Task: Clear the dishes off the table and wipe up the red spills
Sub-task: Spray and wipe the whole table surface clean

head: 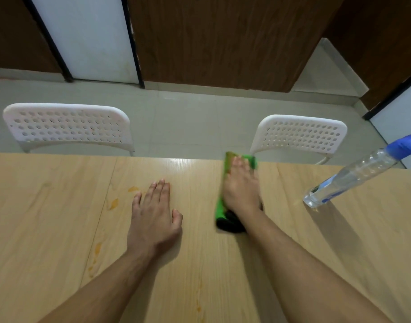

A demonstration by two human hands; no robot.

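A folded green cloth [223, 206] lies on the light wooden table [48, 229] near its far edge. My right hand [243, 187] presses flat on top of the cloth, fingers straight and pointing away from me. My left hand [154, 213] rests flat on the bare tabletop to the left of the cloth, fingers spread. Orange-red smears [113, 203] mark the wood left of my left hand, and a fainter trail [96, 252] runs toward the near edge. No dishes are in view.
A clear spray bottle with a blue head [353, 176] stands on the table at the right. Two white perforated chairs [67, 127] [300, 136] are tucked in along the far edge. Grey floor tiles and brown wall panels lie beyond.
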